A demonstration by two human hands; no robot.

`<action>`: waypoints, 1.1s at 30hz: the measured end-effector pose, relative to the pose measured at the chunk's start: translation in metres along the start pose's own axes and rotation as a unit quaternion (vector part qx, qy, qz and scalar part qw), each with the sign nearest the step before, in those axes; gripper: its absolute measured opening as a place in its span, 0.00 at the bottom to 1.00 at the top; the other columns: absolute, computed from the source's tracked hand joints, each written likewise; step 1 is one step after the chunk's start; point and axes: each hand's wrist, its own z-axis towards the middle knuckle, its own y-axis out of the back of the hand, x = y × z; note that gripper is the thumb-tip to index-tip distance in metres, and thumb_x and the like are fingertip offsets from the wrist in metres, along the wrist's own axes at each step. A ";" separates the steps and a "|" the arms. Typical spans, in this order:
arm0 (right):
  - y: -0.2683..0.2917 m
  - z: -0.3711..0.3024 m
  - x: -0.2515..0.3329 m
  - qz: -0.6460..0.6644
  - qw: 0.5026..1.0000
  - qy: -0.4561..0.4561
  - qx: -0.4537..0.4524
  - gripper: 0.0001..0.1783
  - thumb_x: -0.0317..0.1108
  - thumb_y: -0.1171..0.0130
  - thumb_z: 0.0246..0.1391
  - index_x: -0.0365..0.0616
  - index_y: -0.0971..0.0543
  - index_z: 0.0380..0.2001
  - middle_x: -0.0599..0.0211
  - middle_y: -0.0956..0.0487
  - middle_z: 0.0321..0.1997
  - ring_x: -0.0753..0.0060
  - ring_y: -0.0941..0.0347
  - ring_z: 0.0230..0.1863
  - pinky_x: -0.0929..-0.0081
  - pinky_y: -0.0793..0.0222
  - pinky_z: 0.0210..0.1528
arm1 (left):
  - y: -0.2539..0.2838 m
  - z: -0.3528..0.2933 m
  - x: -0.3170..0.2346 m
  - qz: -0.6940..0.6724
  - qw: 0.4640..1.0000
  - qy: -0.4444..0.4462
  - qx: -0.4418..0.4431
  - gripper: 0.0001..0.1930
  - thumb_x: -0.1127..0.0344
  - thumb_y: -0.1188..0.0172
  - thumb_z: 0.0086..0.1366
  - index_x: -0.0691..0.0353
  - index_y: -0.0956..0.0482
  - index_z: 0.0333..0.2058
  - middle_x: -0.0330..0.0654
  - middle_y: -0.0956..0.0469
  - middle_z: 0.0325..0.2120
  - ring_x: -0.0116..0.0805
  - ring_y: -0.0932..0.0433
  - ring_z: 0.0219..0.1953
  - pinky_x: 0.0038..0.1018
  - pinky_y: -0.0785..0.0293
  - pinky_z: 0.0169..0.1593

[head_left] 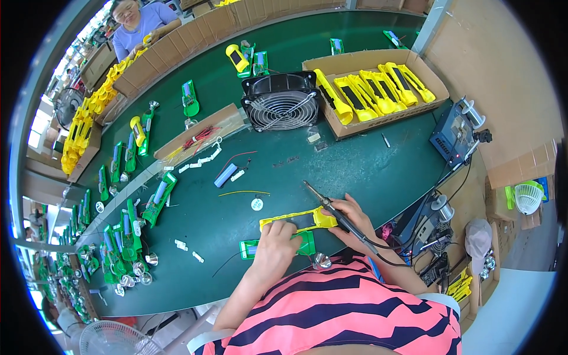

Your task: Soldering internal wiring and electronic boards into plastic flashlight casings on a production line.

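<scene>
My right hand (pixel 355 220) is closed round a soldering iron (pixel 342 218), its tip pointing up and to the left. The fingers of that hand also touch the right end of a yellow plastic casing (pixel 303 221) with a dark panel. My left hand (pixel 274 247) is closed over the casing's left part, fingertips bent down; what they pinch is hidden. Beneath that hand lies a green casing (pixel 306 243), partly covered, with a silvery reflector cup (pixel 321 260) at its right end. A thin black wire (pixel 225 264) runs out to the left.
A black fan (pixel 281 106) stands ahead, beside a cardboard box (pixel 378 120) of yellow casings. Blue soldering stations (pixel 452 139) are at right. Several green casings (pixel 124 236) with reflectors crowd the left. A blue battery cell (pixel 225 176) lies mid-table. A person (pixel 142 29) sits beyond the cardboard barrier.
</scene>
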 end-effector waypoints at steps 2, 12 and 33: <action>-0.001 0.003 0.002 0.007 1.000 0.003 0.001 0.30 0.22 0.39 0.33 0.45 0.38 0.43 0.70 0.25 0.43 0.62 0.36 0.53 0.55 0.52 0.60 | -0.012 -0.005 0.003 -0.042 0.999 0.011 -0.033 0.04 0.71 0.47 0.41 0.59 0.26 0.21 0.39 0.31 0.27 0.35 0.33 0.34 0.30 0.39 0.39; -0.018 0.016 0.000 0.056 0.998 0.043 0.007 0.31 0.23 0.37 0.33 0.45 0.34 0.45 0.59 0.31 0.46 0.54 0.37 0.51 0.67 0.38 0.52 | -0.025 -0.001 -0.003 -0.074 0.988 0.068 -0.117 0.05 0.74 0.42 0.42 0.60 0.26 0.22 0.39 0.31 0.20 0.38 0.31 0.27 0.31 0.39 0.33; 0.012 0.021 0.000 0.309 0.944 -0.112 -0.028 0.08 0.25 0.43 0.43 0.35 0.27 0.29 0.66 0.25 0.23 0.81 0.28 0.20 0.85 0.34 0.20 | -0.020 0.004 0.011 -0.045 0.975 0.217 -0.012 0.02 0.71 0.44 0.46 0.60 0.23 0.20 0.43 0.28 0.19 0.41 0.27 0.22 0.31 0.31 0.26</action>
